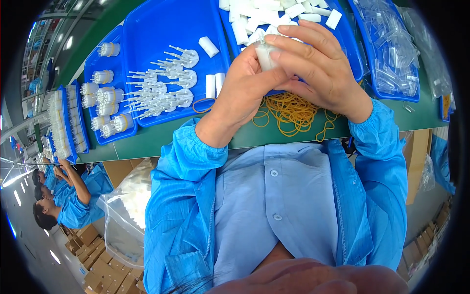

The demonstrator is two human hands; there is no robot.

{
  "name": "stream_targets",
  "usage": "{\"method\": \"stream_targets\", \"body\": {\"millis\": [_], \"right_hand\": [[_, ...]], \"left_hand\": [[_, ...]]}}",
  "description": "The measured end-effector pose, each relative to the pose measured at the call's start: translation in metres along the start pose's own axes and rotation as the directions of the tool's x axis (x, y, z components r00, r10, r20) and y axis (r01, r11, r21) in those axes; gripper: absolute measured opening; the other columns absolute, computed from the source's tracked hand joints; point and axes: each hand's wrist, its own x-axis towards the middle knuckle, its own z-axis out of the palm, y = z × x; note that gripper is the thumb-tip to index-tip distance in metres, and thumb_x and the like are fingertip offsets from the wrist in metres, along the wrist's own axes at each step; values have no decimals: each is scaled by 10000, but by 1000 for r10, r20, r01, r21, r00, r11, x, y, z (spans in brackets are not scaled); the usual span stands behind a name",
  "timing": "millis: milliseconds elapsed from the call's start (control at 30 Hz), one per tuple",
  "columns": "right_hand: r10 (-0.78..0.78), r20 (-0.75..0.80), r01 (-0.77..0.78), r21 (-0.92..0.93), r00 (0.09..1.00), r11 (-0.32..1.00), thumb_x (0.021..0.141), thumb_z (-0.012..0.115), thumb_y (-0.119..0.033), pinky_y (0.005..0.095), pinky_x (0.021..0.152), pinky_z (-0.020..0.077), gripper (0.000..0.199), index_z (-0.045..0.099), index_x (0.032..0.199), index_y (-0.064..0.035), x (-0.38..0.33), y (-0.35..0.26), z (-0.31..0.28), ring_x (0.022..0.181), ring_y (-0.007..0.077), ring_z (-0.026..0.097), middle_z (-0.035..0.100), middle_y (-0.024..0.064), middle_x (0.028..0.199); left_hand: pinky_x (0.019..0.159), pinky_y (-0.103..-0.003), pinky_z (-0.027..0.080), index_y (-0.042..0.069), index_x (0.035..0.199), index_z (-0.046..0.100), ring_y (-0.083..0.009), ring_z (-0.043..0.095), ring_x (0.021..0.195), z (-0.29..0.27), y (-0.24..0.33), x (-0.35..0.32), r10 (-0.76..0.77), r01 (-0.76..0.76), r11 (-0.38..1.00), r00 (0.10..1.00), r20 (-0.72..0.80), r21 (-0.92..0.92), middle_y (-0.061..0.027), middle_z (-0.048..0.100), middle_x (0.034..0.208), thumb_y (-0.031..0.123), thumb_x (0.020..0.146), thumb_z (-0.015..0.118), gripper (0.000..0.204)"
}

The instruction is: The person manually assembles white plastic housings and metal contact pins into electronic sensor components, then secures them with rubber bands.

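My left hand [238, 90] is closed around a white block-like piece [265, 58], held upright above the table edge. A small clear part sticks out of its top. My right hand [316, 68] curves over the same piece from the right, fingertips at its upper end and thumb low by the left thumb. Below both hands lies a loose heap of yellow rubber bands [293, 113]. Just left of my left hand, white blocks [210, 86] stand in a blue tray [166, 29] with several clear stemmed plastic parts [164, 88].
Behind my hands, a blue tray [348, 41] holds many white blocks [267, 14]. A blue bin [410, 93] of clear plastic pieces stands right. At left, a blue tray [100, 138] holds banded white bundles [108, 95]. Co-workers [73, 196] sit further left, near a plastic bag [129, 215].
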Motion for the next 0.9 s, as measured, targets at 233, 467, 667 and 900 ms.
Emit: {"method": "stream_targets", "body": {"millis": [233, 467, 667, 900], "right_hand": [[219, -22, -210, 202, 975, 957, 717, 762, -211, 361, 807, 494, 400, 634, 1070, -72, -2, -11, -29, 1005, 263, 594, 613, 115, 1104], [179, 410, -244, 113, 894, 963, 743, 702, -116, 346, 607, 486, 165, 643, 885, -56, -19, -42, -21, 765, 245, 580, 571, 61, 817], [227, 370, -293, 133, 901, 947, 756, 692, -110, 342, 593, 479, 119, 664, 863, -67, -19, -39, -18, 734, 240, 576, 574, 65, 825], [482, 376, -594, 289, 791, 751, 797, 680, -75, 271, 612, 429, 89, 692, 884, -58, -4, -26, -29, 735, 163, 547, 549, 55, 813]], "left_hand": [[763, -280, 508, -6, 1117, 560, -155, 612, 863, -12, 6, -2, 133, -72, 934, 979, -154, 350, -96, 621, 982, 100, 842, 669, 315], [631, -304, 496, 11, 938, 622, -155, 614, 705, -7, 14, -8, 399, -132, 633, 900, -175, 763, -93, 657, 816, 203, 732, 759, 313], [638, -343, 502, 11, 936, 626, -222, 636, 711, -9, 14, -9, 415, -97, 588, 888, -196, 803, -135, 661, 823, 236, 714, 764, 345], [657, -275, 499, 15, 999, 619, -127, 623, 745, -15, 15, -9, 429, -92, 490, 891, -148, 867, -70, 667, 867, 210, 751, 743, 340]]}}
